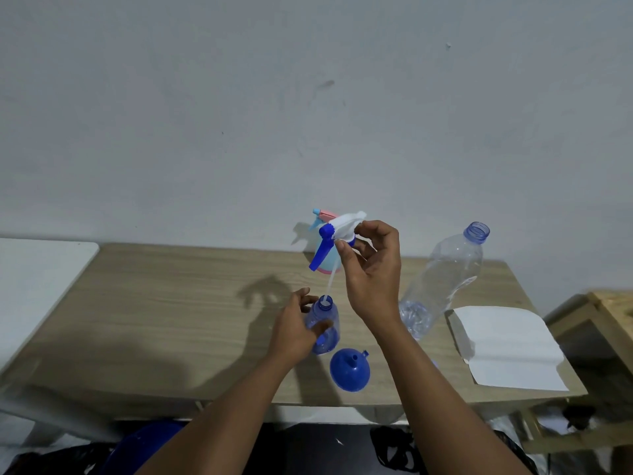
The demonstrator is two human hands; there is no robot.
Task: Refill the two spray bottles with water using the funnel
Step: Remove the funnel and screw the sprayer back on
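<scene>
My left hand [297, 332] grips a small clear blue spray bottle [326, 329] standing on the wooden table [154, 320]. My right hand [371, 269] pinches that bottle's white and blue spray head [337, 231], held above the bottle. The head's thin dip tube [329, 286] hangs down with its end at the bottle's open mouth. A blue funnel [349, 370] lies upside down on the table just in front of the bottle. A second spray bottle, light blue with a pink top [325, 217], stands at the back, mostly hidden behind the spray head.
A large clear water bottle [445, 279] without a cap stands to the right, with a little water at its bottom. A folded white cloth or paper [507, 347] lies at the table's right end. A white surface [34, 279] adjoins the left. A wall rises behind.
</scene>
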